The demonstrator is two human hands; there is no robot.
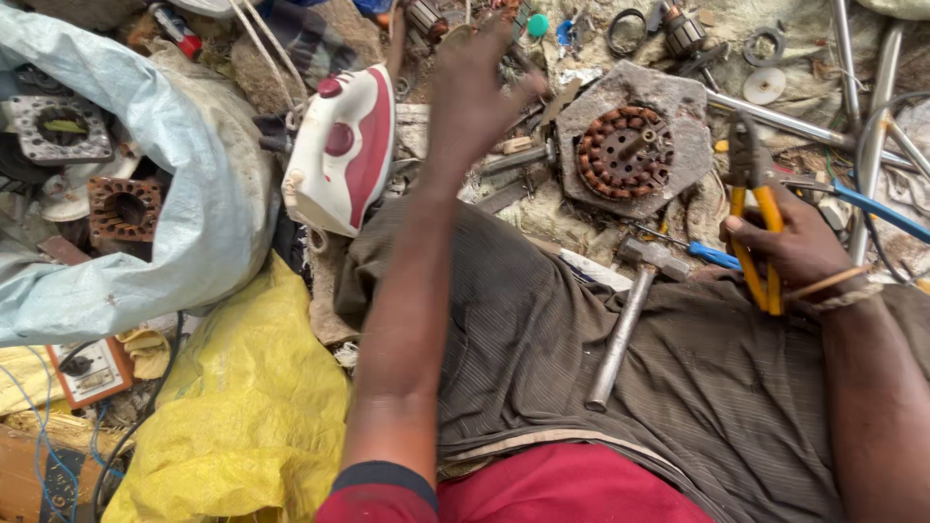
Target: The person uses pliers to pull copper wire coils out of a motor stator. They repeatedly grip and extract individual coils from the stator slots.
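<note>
In right hand (pixel 790 242), yellow-handled pliers (pixel 754 208)

Pliers (pixel 756 218): yellow-orange handles, dark grey head, held in the right hand (pixel 790 242).
Clothes iron (pixel 341 150): white body, dark red panel and round red knob.
Motor stator (pixel 628 147): copper-brown windings in a ring, set on a dull grey plate.
Hammer (pixel 625 320): bare grey metal handle and head, with rusty specks.
Screwdriver (pixel 702 252): bright blue handle.
Trousers (pixel 581 349): brown-grey cloth with fine thin stripes.
Shirt (pixel 572 489): red, with a dark navy band at the sleeve edge.
Sack (pixel 208 208): pale blue-grey woven plastic.
Bag (pixel 247 407): bright yellow plastic, crumpled.
Second stator (pixel 124 208): reddish-brown windings, dark centre.
Small box (pixel 92 373): white face, orange-red rim, black dial.
Wires (pixel 44 441): thin, blue.
</note>
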